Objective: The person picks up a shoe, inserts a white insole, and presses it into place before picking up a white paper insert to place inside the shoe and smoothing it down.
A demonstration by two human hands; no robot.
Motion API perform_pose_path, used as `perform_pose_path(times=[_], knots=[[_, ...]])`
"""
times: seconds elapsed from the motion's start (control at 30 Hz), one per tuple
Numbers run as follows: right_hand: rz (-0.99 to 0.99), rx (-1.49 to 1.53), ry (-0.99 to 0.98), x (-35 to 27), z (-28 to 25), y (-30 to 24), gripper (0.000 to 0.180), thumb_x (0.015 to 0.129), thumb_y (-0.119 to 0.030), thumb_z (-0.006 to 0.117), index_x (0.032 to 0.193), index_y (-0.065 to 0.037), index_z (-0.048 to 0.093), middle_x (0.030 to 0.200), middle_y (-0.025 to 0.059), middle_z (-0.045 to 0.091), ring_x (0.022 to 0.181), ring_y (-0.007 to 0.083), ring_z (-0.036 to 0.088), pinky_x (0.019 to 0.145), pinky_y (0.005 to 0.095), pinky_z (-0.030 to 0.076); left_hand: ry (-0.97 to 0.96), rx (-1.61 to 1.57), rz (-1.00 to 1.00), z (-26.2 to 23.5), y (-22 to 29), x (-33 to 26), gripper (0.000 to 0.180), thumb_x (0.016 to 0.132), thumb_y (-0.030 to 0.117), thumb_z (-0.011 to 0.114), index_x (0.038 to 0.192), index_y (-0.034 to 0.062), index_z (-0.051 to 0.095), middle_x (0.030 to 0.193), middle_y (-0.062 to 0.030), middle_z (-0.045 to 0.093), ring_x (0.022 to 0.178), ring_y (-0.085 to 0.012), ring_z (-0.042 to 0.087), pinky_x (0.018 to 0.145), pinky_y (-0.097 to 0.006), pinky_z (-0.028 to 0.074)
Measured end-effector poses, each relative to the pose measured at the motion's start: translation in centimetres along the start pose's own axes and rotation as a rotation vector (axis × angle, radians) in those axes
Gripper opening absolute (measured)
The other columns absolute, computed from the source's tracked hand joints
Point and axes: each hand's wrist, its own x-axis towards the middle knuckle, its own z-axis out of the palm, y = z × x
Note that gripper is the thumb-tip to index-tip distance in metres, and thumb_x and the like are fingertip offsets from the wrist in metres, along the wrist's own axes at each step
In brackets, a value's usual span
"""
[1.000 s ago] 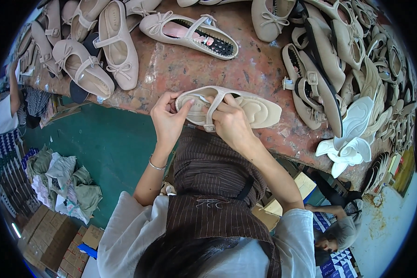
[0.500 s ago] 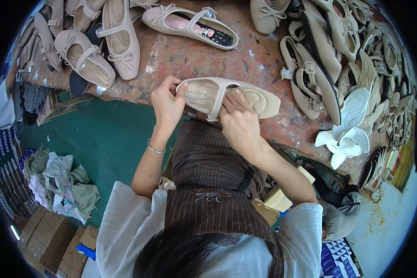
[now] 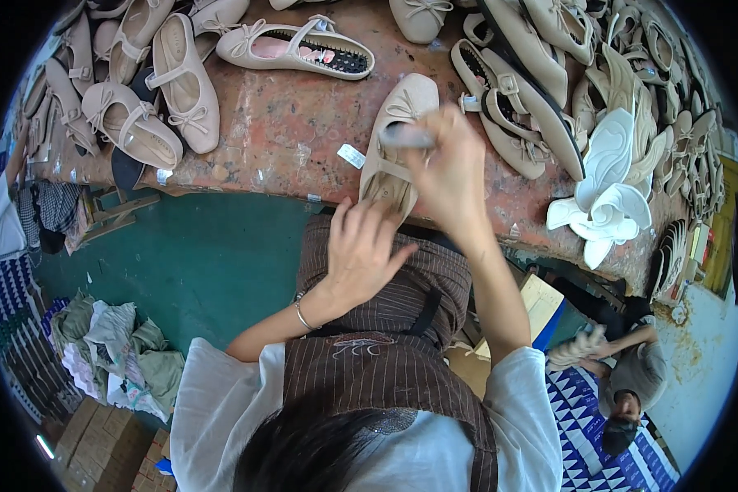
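A beige strapped flat shoe (image 3: 419,92) with a bow lies near the table's front edge, its toe pointing away from me. My left hand (image 3: 364,256) rests at its heel end, fingers stretched over the opening and thumb apart. Above the shoe's opening, my right hand (image 3: 451,168) is closed and smeared by motion. From it sticks out a grey, round-ended thing (image 3: 407,135), too blurred to name. Part of a pale insole (image 3: 383,193) shows inside the shoe near my left fingertips. Beside the shoe lies a small white tag (image 3: 352,156).
On the worn reddish table (image 3: 279,135), a shoe without its insole (image 3: 295,51) lies at the back. More beige shoes (image 3: 180,82) stand at left, and a heap (image 3: 541,82) at right. White insoles (image 3: 607,197) lie near the right edge. Another person (image 3: 631,373) is at lower right.
The shoe has turned from lying sideways to toe-away. My left hand has moved to its heel. My right hand has left the insole and now grips a grey thing above the shoe.
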Motion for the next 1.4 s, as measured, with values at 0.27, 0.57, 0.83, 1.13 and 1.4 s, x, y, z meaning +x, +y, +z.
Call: perform_pose_path(times=[0.27, 0.57, 0.83, 1.13, 1.4], knots=[[-0.138, -0.558, -0.016, -6.7, 5.5, 1.0, 0.052, 0.086, -0.006, 0.051, 0.134, 0.012, 0.045, 0.133, 0.0306, 0.054, 0.126, 0.0391, 0.054, 0.117, 0.06, 0.017, -0.196, 0.009, 0.131, 2.9, -1.7, 0.0, 0.05, 0.086, 0.02, 0.057, 0.132, -0.0015, 0.056, 0.139, -0.0195, 0.049, 0.138, -0.0351, 0.037, 0.114, -0.06, 0.025], [-0.275, -0.614, 0.196, -4.0, 7.3, 3.4, 0.041, 0.077, -0.001, 0.056, 0.116, 0.011, 0.059, 0.108, 0.0245, 0.065, 0.105, 0.0349, 0.064, 0.114, 0.0557, 0.028, 0.008, 0.037, 0.116, 5.0, -0.3, 0.2, 0.045, 0.086, 0.013, 0.055, 0.128, -0.0024, 0.059, 0.126, -0.0174, 0.059, 0.127, -0.0329, 0.049, 0.117, -0.054, 0.027], [-0.214, -0.69, 0.071, -4.0, 6.6, 2.3, 0.047, 0.081, -0.003, 0.052, 0.122, 0.019, 0.05, 0.118, 0.0327, 0.061, 0.116, 0.042, 0.06, 0.115, 0.0539, 0.028, -0.134, 0.047, 0.081, 4.8, -0.8, 0.0, 0.049, 0.083, 0.016, 0.057, 0.128, -0.0006, 0.059, 0.133, -0.0204, 0.055, 0.136, -0.0365, 0.041, 0.116, -0.054, 0.027], [-0.212, -0.78, 0.187, -2.1, 7.5, 3.5, 0.033, 0.083, -0.006, 0.051, 0.112, 0.005, 0.059, 0.106, 0.0179, 0.063, 0.111, 0.0317, 0.06, 0.116, 0.0579, 0.021, -0.077, 0.016, 0.152, 4.9, -0.6, 0.5, 0.039, 0.082, 0.01, 0.056, 0.117, -0.007, 0.063, 0.121, -0.0218, 0.059, 0.124, -0.0374, 0.05, 0.114, -0.057, 0.03], [-0.135, -0.727, -0.179, 1.3, 8.4, 4.7, 0.027, 0.085, -0.013, 0.051, 0.099, -0.001, 0.07, 0.084, 0.0148, 0.07, 0.088, 0.0283, 0.069, 0.116, 0.0643, 0.011, 0.032, 0.15, 0.186, 3.9, 0.1, 1.7, 0.036, 0.077, 0.012, 0.07, 0.109, -0.004, 0.064, 0.109, -0.0215, 0.063, 0.11, -0.0405, 0.058, 0.095, -0.051, 0.048]])
